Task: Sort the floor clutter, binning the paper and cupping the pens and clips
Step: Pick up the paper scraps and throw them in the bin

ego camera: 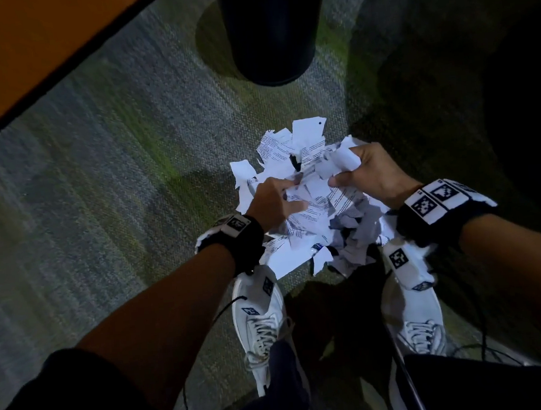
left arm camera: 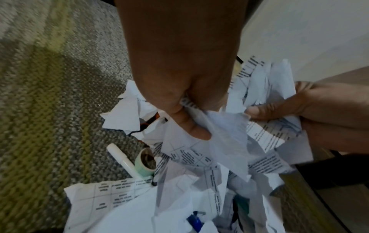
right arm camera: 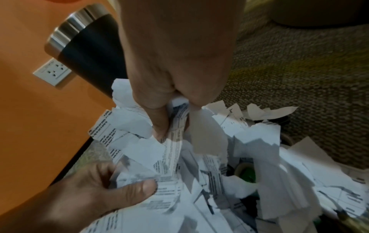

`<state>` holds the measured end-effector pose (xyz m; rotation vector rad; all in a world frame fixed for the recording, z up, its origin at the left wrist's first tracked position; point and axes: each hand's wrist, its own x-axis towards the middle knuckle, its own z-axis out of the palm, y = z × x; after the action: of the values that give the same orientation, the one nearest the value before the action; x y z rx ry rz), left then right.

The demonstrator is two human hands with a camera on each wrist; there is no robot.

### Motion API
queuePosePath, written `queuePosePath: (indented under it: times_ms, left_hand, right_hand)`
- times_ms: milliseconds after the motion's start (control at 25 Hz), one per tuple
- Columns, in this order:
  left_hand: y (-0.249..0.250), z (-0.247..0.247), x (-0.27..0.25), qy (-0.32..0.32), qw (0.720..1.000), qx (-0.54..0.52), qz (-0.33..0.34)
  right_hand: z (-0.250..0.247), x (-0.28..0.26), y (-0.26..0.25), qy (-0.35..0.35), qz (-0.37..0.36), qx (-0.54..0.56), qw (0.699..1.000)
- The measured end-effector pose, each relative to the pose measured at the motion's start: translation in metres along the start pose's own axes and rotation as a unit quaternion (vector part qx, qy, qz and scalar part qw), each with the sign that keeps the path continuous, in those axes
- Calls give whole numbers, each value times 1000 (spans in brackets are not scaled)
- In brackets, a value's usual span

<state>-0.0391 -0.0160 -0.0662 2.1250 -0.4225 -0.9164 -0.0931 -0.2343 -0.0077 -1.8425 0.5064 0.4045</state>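
Head view: torn paper is gathered from the carpet, left hand and right hand each clamped on scraps; a lift to the bin is judged next, pens left behind.

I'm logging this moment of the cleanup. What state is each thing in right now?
left hand: gripping torn paper
right hand: gripping torn paper
torn paper: heaped on the carpet, not yet binned
bin: upright beyond the heap
white pen: lying on the carpet, capped
blue pen: half buried under paper
tape roll: on its side beside the white pen
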Motion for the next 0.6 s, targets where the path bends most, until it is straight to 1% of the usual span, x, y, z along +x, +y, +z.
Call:
queuePosePath:
  times_ms: [120, 160, 200, 320, 480, 520, 600]
  left_hand:
    - [-3, -28, -7, 14, 997, -33, -67]
    - [0, -39, -13, 16, 996, -44, -74]
    - [7, -52, -21, 15, 996, -50, -67]
    - [45, -93, -46, 10, 997, -75, -18]
    - [113, -150, -66, 44, 994, -93, 22]
    - [124, -164, -63, 68, 992, -107, 28]
    - [144, -193, -49, 144, 981, -130, 28]
  right_hand:
    - [-18, -10, -15, 41, 13, 37, 998]
    - [-24, -14, -23, 45, 12, 47, 998]
    - [-29, -20, -33, 42, 9, 58, 997]
    - [-41, -32, -65, 20, 1, 90, 996]
    - [-58, -35, -122, 25, -11, 120, 992]
    - [-64, -33, -140, 24, -15, 133, 991]
    - [-76, -23, -178, 20, -27, 165, 986]
